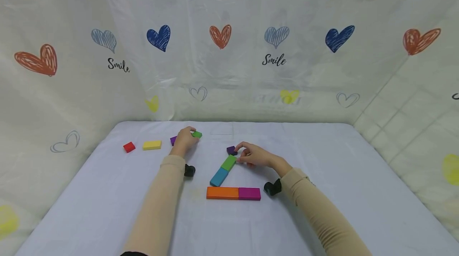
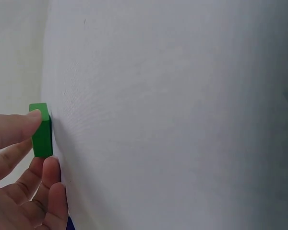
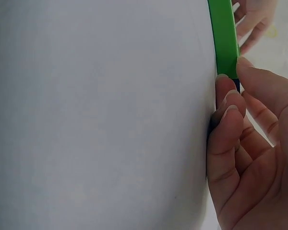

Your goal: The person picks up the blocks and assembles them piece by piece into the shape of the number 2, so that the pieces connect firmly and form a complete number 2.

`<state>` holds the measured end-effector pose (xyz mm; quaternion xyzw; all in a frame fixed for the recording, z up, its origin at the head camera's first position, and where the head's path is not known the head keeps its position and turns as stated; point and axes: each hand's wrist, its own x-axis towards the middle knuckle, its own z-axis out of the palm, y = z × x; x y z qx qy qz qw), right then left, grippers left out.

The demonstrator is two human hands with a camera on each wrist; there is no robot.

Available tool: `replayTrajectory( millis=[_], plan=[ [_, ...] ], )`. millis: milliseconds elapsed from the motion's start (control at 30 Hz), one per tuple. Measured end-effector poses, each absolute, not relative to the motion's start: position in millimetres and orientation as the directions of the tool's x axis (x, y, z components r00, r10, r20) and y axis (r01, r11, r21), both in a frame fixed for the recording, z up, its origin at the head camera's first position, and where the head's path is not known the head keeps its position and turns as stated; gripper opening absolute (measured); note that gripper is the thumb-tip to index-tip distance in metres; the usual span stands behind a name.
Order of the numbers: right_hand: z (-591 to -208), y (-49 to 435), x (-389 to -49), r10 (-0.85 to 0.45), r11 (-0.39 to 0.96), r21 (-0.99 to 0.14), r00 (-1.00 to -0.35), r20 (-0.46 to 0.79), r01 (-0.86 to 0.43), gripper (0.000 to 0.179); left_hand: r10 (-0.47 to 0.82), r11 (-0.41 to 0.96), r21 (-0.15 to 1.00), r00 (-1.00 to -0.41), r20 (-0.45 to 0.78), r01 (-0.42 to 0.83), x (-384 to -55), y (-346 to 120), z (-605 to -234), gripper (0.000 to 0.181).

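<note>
My left hand (image 1: 185,138) is at the back of the table, pinching a small green block (image 2: 42,136) between thumb and fingers. Just left of that hand a purple block (image 1: 173,140) is partly hidden. My right hand (image 1: 258,155) has its index fingertip at a dark purple block (image 1: 231,150), its thumb by the near green block (image 1: 228,163). A gap shows between that thumb and index finger. The green block meets a blue block (image 1: 219,177) end to end in a slanting row. The dark purple block sits at the row's upper end.
An orange block (image 1: 222,193) and a magenta block (image 1: 249,194) form a straight row in front. Farther left lie a yellow block (image 1: 152,145) and a red block (image 1: 129,147). The white tabletop (image 1: 305,224) ends at a heart-printed curtain (image 1: 236,77).
</note>
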<state>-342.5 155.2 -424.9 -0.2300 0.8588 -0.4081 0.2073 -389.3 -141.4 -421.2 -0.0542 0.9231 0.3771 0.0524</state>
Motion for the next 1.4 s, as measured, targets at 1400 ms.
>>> replayTrajectory(
  millis=[1400],
  plan=[
    [-421.5,156.0,-342.9,-0.552,0.582,-0.788,-0.809,-0.201,-0.202,0.035,0.113,0.727,0.684,-0.993,-0.026,0.065,-382.3,-103.0,-415.1,0.048]
  ],
)
